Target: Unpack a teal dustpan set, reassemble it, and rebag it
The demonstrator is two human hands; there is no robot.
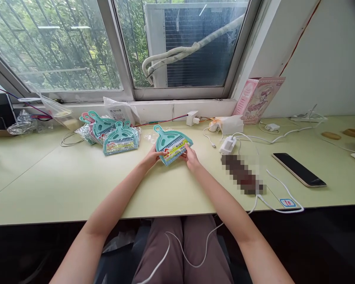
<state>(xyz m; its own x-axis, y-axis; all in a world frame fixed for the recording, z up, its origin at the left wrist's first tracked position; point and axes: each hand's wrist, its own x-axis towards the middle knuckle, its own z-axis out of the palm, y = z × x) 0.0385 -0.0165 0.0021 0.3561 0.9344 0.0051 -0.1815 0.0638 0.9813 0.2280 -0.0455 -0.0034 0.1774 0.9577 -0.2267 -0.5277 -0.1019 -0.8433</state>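
Note:
A small teal dustpan-and-brush set (pixel 171 145) with a green and yellow label lies on the pale green desk (pixel 77 185), its handle pointing away from me. My left hand (pixel 152 157) grips its near left corner. My right hand (pixel 190 156) holds its right edge at the label. Both hands are closed on the set. A pile of similar teal sets in clear bags (pixel 114 134) lies to the left, near the window sill.
A black phone (pixel 298 169) lies at the right. A white charger (pixel 227 145), white cables (pixel 279 197) and a blurred dark object (pixel 242 173) sit right of my hands. A pink box (pixel 258 98) leans in the corner. Plastic bags (pixel 51 108) sit at left.

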